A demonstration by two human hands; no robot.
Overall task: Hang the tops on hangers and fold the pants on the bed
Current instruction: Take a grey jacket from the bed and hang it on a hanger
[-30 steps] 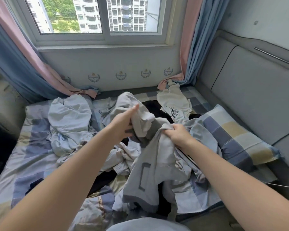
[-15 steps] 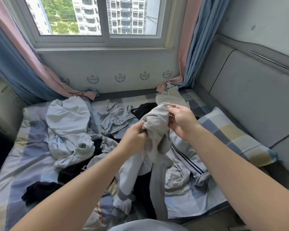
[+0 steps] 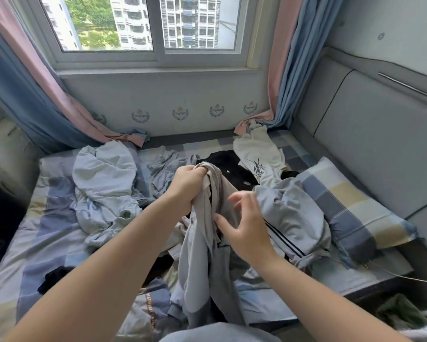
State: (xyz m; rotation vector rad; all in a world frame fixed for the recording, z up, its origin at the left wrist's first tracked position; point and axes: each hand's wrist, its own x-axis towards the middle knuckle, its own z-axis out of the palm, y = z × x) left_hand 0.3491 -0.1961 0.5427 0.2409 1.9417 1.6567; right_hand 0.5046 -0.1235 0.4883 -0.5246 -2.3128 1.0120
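Now: grey garment (image 3: 202, 255) hangs over bed (image 3: 47, 243) centre from my left hand (image 3: 189, 186), clenched round its top. My right hand (image 3: 243, 228), at four o'clock of it, has let go and is spread open. Item not yet hung or folded.

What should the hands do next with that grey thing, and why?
Probably the right hand should pinch the grey garment near the left hand and spread it out. Only the left hand grips it, so it hangs bunched, and I can't tell whether it is a top or pants.
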